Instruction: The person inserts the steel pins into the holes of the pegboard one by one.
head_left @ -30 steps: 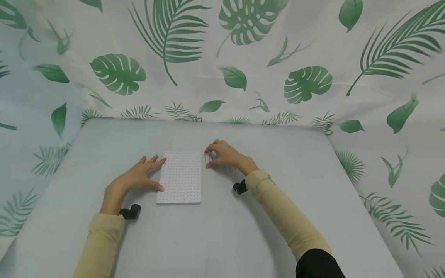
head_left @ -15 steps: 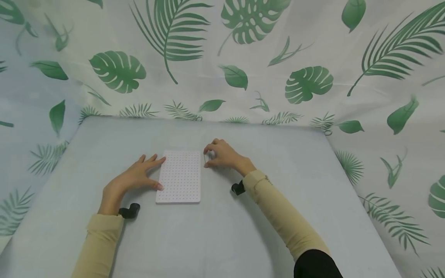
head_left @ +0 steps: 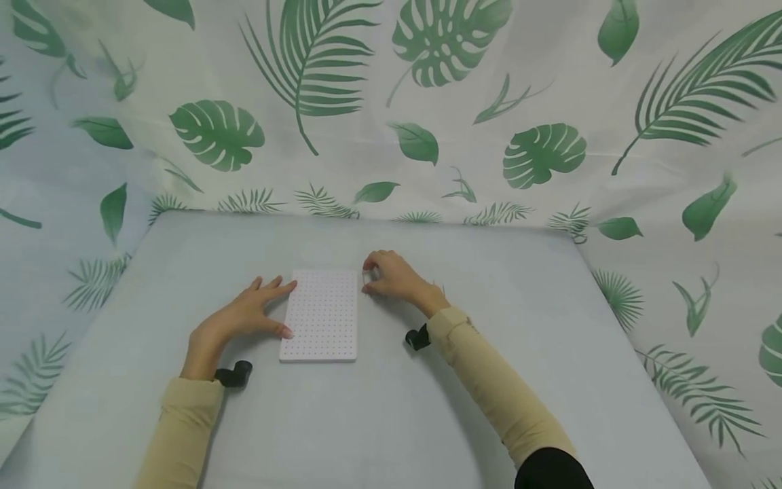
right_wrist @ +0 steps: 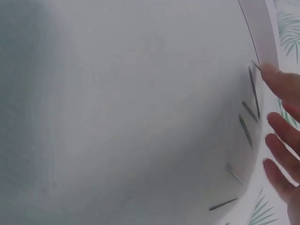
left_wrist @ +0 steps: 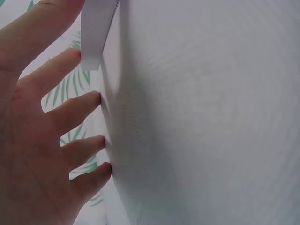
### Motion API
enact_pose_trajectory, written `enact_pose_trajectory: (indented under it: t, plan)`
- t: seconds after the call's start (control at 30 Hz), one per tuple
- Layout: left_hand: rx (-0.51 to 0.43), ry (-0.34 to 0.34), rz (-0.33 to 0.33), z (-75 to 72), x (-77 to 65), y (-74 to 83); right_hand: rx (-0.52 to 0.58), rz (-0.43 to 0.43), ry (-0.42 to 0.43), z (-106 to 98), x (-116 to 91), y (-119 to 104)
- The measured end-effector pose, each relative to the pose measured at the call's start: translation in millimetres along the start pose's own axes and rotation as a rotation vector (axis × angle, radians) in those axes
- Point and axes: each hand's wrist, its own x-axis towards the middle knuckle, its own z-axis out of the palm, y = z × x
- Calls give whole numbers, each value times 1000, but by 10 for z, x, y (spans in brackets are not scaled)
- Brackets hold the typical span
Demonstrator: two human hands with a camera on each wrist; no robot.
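Note:
A white pegboard [head_left: 324,316] with rows of small holes lies flat on the table. My left hand [head_left: 244,312] rests at its left side with fingers spread. In the left wrist view, the thumb [left_wrist: 44,33] reaches over the board [left_wrist: 93,37] and the index fingertip touches its edge. My right hand [head_left: 394,278] is just off the board's right side, thumb and index finger curved toward each other round a thin metal pin. In the right wrist view, that pin [right_wrist: 256,65] shows only partly at the thumb tip; the index finger is mostly hidden.
Several thin metal pins [right_wrist: 246,131] lie scattered on the table under my right hand, another dark pin [right_wrist: 223,204] among them. The pale tabletop [head_left: 391,421] ends at a leaf-print cloth [head_left: 452,149] behind. Black camera mounts [head_left: 235,373] stick out from both wrists.
Both hands keep nearly the same places beside the board. The thin outline between the right thumb and index finger changes slightly, and the whole head view shifts a little.

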Motion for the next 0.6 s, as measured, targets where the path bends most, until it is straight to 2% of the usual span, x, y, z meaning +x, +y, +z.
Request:
enact_pose_trajectory:
  t: [0.17, 0.3, 0.43, 0.6]
  plan:
    - [17, 15, 12, 10, 18, -1, 95, 17, 81, 21, -32, -2]
    - [24, 12, 10, 10, 28, 0, 131, -19, 132, 49, -38, -5]
    - [11, 12, 5, 10, 20, -18, 165, -42, 149, 77, -42, -25]
    - [15, 9, 4, 20, 30, -37, 228, -17, 147, 98, -64, -46]
